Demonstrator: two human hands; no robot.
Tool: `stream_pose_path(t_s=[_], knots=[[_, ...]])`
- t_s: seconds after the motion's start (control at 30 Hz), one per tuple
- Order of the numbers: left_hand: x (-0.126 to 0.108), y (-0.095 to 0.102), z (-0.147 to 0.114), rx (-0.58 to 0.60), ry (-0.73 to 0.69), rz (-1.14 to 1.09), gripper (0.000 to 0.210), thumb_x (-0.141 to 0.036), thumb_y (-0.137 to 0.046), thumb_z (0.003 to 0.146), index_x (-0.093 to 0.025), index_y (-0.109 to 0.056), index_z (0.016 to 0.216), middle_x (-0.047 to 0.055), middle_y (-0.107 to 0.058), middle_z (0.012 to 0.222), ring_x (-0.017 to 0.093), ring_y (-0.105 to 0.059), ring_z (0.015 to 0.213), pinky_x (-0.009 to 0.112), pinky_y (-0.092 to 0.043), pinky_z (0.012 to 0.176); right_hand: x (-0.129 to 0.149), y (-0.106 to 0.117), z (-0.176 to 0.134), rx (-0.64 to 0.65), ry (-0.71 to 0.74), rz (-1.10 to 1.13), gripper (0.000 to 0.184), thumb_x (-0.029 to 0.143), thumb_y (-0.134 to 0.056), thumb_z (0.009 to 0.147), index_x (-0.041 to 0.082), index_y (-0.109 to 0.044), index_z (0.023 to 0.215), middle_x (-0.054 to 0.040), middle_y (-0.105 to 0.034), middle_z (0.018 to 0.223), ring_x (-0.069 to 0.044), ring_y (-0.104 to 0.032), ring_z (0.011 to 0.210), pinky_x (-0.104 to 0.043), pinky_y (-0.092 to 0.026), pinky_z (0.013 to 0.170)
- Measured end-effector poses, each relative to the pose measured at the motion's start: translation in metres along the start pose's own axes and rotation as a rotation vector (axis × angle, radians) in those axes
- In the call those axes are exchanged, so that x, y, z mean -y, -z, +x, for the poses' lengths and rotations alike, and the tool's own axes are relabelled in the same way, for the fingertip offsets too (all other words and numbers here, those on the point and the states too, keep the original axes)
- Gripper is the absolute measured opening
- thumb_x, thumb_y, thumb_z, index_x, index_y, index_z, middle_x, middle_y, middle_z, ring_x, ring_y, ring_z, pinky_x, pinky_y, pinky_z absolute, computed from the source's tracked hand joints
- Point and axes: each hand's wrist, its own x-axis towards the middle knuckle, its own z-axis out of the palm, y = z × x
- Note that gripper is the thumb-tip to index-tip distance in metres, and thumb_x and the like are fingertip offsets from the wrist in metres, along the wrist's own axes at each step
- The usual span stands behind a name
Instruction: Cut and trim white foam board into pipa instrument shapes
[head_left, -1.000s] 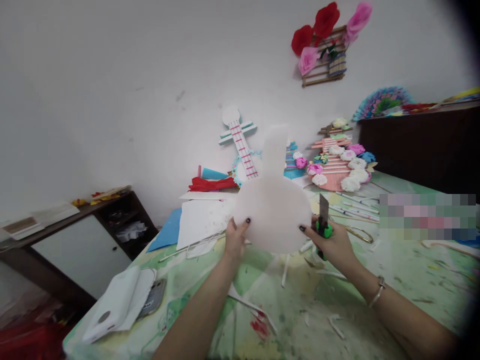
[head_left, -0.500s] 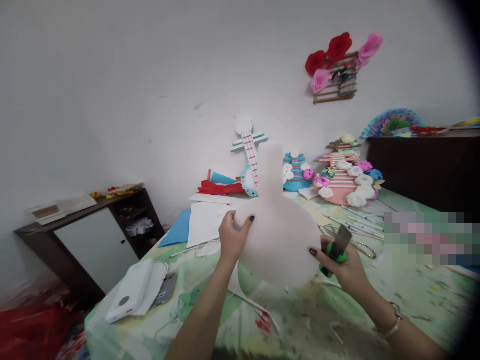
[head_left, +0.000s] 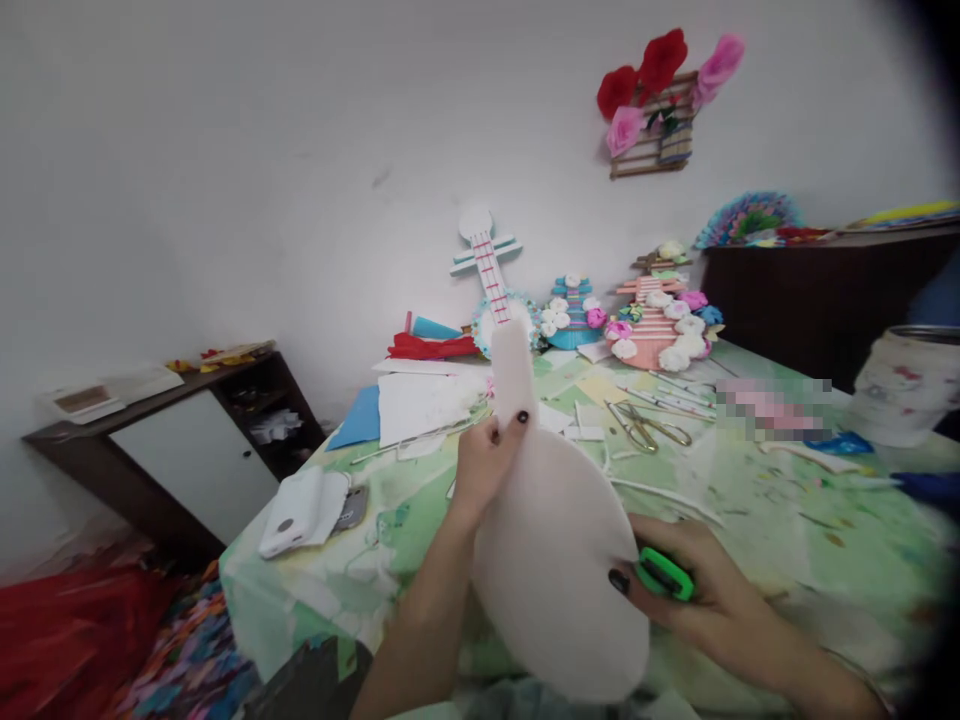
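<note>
A white foam board cutout [head_left: 559, 570], round-bodied with a straight neck, is held up in front of me above the table. My left hand [head_left: 487, 465] grips it where the neck meets the body, thumb on the near face. At the lower right edge, my right hand [head_left: 686, 580] presses its thumb on the board's face while also holding a green utility knife [head_left: 664, 574]. The knife's blade is hidden from this angle. Behind the cutout leans a decorated white instrument model [head_left: 487, 265] with red stripes on its neck.
A green patterned cloth covers the table [head_left: 720, 530]. Scissors [head_left: 646, 428] and thin sticks lie beyond my right hand; a white cup [head_left: 907, 385] stands far right. White paper [head_left: 420, 405] and a white device [head_left: 300, 510] are on the left. Flower-covered models [head_left: 656, 320] line the wall.
The cutout has come down and nearer, tilting. My left hand has shifted from its body up to the neck. My right hand has lowered with the knife, whose blade no longer shows.
</note>
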Motion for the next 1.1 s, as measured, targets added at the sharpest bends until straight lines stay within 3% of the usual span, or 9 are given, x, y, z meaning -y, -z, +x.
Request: stream_pose_path(t_s=[0.1,0.17,0.33,0.5,0.7,0.83,1.1], knots=[[0.005,-0.02,-0.024,-0.012,0.081,-0.026,0.054,-0.063,-0.043,0.08,-0.02,-0.029,0.05,-0.004,-0.028,0.049,0.009,-0.025,0.05,0.025,-0.015,0.046,0.01,0.008,-0.014,-0.12,0.091,-0.118,0.047,0.052,-0.05,0.085,0.022,-0.056,0.12,-0.0072,-0.068,0.099,-0.022,-0.064,0.083,-0.029,-0.05,0.068],[0.008,-0.03,-0.04,0.004,0.097,-0.035,0.053,-0.062,-0.041,0.081,-0.02,-0.028,0.051,-0.004,-0.027,0.049,0.009,-0.025,0.05,0.025,-0.015,0.046,0.014,0.014,-0.02,-0.137,0.158,-0.185,0.051,0.053,-0.042,0.088,0.024,-0.05,0.129,-0.0096,-0.067,0.109,-0.025,-0.064,0.091,-0.03,-0.051,0.071],[0.014,-0.037,-0.068,-0.016,0.141,-0.128,0.05,-0.058,-0.037,0.085,-0.021,-0.025,0.055,-0.005,-0.024,0.052,0.009,-0.024,0.05,0.025,-0.017,0.047,0.016,0.021,-0.031,0.026,0.15,-0.305,0.041,0.036,-0.036,0.094,0.023,-0.045,0.131,-0.0082,-0.069,0.103,-0.021,-0.066,0.086,-0.029,-0.05,0.068],[0.017,-0.033,-0.074,-0.051,0.124,-0.128,0.047,-0.052,-0.039,0.087,-0.021,-0.025,0.056,-0.005,-0.025,0.053,0.009,-0.025,0.051,0.025,-0.018,0.049,0.017,0.023,-0.036,0.14,0.154,-0.311,0.037,0.034,-0.034,0.095,0.021,-0.048,0.127,-0.0095,-0.067,0.101,-0.021,-0.065,0.084,-0.028,-0.049,0.065],[0.019,-0.033,-0.076,-0.048,0.12,-0.081,0.046,-0.05,-0.039,0.088,-0.021,-0.026,0.055,-0.005,-0.026,0.052,0.01,-0.026,0.051,0.026,-0.019,0.049,0.027,0.027,-0.028,0.142,0.186,-0.304,0.037,0.036,-0.028,0.096,0.017,-0.058,0.106,-0.0092,-0.064,0.086,-0.018,-0.059,0.067,-0.027,-0.042,0.057],[0.02,-0.035,-0.079,-0.016,0.142,-0.081,0.048,-0.053,-0.038,0.087,-0.02,-0.027,0.054,-0.005,-0.027,0.052,0.009,-0.027,0.051,0.026,-0.02,0.049,0.033,0.025,-0.025,0.216,0.156,-0.295,0.037,0.039,-0.029,0.096,0.018,-0.06,0.1,-0.0066,-0.06,0.078,-0.016,-0.054,0.062,-0.028,-0.039,0.057],[0.025,-0.032,-0.081,-0.024,0.23,-0.127,0.05,-0.059,-0.036,0.086,-0.021,-0.027,0.055,-0.005,-0.028,0.052,0.009,-0.028,0.051,0.024,-0.021,0.048,0.029,0.013,-0.03,0.234,0.198,-0.279,0.041,0.04,-0.025,0.097,0.017,-0.047,0.123,-0.0023,-0.05,0.073,-0.016,-0.047,0.06,-0.029,-0.029,0.055]])
